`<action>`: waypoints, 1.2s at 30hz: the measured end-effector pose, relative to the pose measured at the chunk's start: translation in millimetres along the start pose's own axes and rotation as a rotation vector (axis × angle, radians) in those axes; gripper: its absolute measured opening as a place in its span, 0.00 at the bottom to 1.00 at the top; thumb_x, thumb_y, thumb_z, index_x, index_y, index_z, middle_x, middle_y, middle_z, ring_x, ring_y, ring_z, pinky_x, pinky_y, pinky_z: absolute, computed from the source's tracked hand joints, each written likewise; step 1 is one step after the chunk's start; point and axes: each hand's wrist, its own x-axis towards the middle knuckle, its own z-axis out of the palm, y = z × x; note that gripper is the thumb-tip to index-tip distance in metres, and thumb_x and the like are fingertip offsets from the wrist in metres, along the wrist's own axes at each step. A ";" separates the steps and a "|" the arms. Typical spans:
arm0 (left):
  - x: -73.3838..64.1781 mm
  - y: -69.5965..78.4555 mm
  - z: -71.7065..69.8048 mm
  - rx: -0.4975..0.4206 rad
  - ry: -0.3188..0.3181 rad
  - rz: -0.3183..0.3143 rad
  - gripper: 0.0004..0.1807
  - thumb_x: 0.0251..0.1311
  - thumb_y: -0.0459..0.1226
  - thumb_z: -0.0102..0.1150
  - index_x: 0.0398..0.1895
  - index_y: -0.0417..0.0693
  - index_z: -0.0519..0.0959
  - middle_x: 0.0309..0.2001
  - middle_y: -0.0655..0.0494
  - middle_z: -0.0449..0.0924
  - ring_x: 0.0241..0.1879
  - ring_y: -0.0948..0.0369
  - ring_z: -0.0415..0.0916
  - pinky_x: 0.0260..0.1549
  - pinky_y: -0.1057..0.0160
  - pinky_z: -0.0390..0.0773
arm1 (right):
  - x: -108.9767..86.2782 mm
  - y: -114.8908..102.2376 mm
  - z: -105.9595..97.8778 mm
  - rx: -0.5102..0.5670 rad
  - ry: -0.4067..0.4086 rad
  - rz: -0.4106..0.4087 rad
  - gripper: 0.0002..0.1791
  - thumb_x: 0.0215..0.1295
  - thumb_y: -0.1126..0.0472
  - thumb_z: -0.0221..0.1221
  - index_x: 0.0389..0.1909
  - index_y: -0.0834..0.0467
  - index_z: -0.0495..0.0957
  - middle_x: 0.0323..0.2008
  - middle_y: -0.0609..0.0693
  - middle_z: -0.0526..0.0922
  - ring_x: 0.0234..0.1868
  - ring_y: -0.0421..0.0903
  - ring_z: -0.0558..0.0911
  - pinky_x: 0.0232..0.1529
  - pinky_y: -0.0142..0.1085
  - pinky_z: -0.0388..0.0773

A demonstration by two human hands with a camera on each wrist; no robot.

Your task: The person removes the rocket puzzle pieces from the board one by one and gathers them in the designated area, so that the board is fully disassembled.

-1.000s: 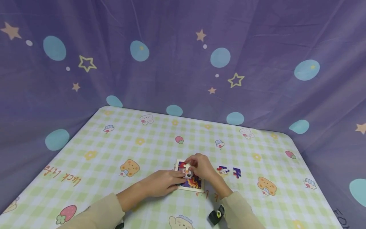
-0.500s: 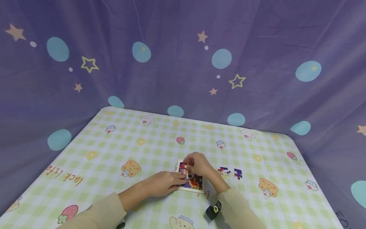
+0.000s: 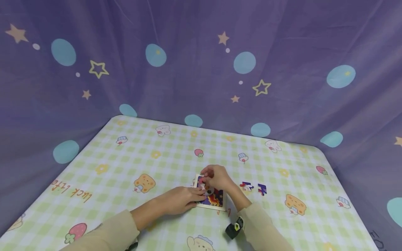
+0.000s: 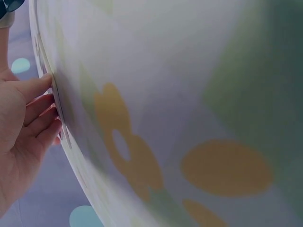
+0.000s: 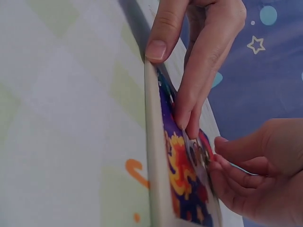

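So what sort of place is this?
Perhaps an indoor play corner, though I can't be sure: there's a checked tablecloth with cartoon prints, a starry purple curtain behind it, and a small jigsaw puzzle lying on top.

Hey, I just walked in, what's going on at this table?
A person is working on a small, pale-edged jigsaw puzzle. Their left hand rests its fingers on it, while the right hand bends over its far part; whether it grips a piece is unclear. Two loose pieces lie to the right on the checked tablecloth.
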 end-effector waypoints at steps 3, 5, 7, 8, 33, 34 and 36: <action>-0.1 -0.3 -0.6 0.002 0.000 0.004 0.20 0.67 0.38 0.54 0.61 0.50 0.76 0.63 0.55 0.75 0.66 0.58 0.71 0.65 0.59 0.72 | 0.2 3.4 0.1 0.042 0.021 0.016 0.07 0.57 0.69 0.63 0.38 0.60 0.84 0.30 0.52 0.84 0.27 0.38 0.77 0.26 0.26 0.75; -0.2 -0.3 -1.0 -0.001 0.002 0.007 0.20 0.67 0.38 0.54 0.61 0.50 0.76 0.63 0.54 0.75 0.66 0.58 0.71 0.65 0.58 0.72 | 0.3 5.2 0.0 0.059 0.022 0.021 0.07 0.58 0.68 0.63 0.37 0.59 0.85 0.29 0.52 0.85 0.26 0.38 0.77 0.24 0.26 0.75; -0.3 -0.5 -1.2 -0.004 0.005 0.010 0.20 0.67 0.38 0.54 0.61 0.49 0.76 0.63 0.54 0.75 0.66 0.58 0.71 0.65 0.58 0.72 | 0.6 6.1 -0.4 0.083 0.016 0.028 0.07 0.58 0.68 0.63 0.37 0.59 0.86 0.29 0.53 0.86 0.25 0.38 0.77 0.23 0.27 0.75; -0.4 -0.7 -1.4 -0.005 0.007 0.012 0.20 0.67 0.38 0.54 0.61 0.49 0.76 0.63 0.54 0.76 0.66 0.58 0.71 0.65 0.58 0.72 | 0.9 6.8 -0.1 0.092 0.012 0.028 0.07 0.58 0.68 0.63 0.37 0.59 0.86 0.30 0.53 0.86 0.25 0.38 0.77 0.23 0.27 0.75; -0.6 -1.8 -0.1 -0.004 0.028 0.026 0.19 0.67 0.37 0.54 0.60 0.48 0.76 0.62 0.54 0.76 0.65 0.58 0.71 0.65 0.58 0.72 | -0.3 13.1 8.0 0.188 0.095 0.093 0.05 0.57 0.63 0.66 0.34 0.57 0.87 0.29 0.53 0.89 0.23 0.36 0.81 0.21 0.27 0.76; -0.6 -1.9 0.3 -0.004 0.028 0.026 0.19 0.67 0.37 0.54 0.61 0.48 0.76 0.62 0.54 0.76 0.65 0.58 0.71 0.65 0.58 0.72 | -0.4 13.6 8.0 0.198 0.099 0.101 0.05 0.57 0.63 0.66 0.34 0.57 0.87 0.29 0.53 0.89 0.24 0.36 0.82 0.22 0.27 0.76; -0.5 -2.2 0.8 -0.006 0.028 0.027 0.19 0.67 0.37 0.53 0.61 0.48 0.76 0.62 0.54 0.76 0.65 0.58 0.71 0.65 0.58 0.72 | -0.7 14.7 8.0 0.221 0.104 0.112 0.05 0.56 0.63 0.67 0.34 0.57 0.87 0.29 0.54 0.89 0.24 0.37 0.83 0.22 0.27 0.77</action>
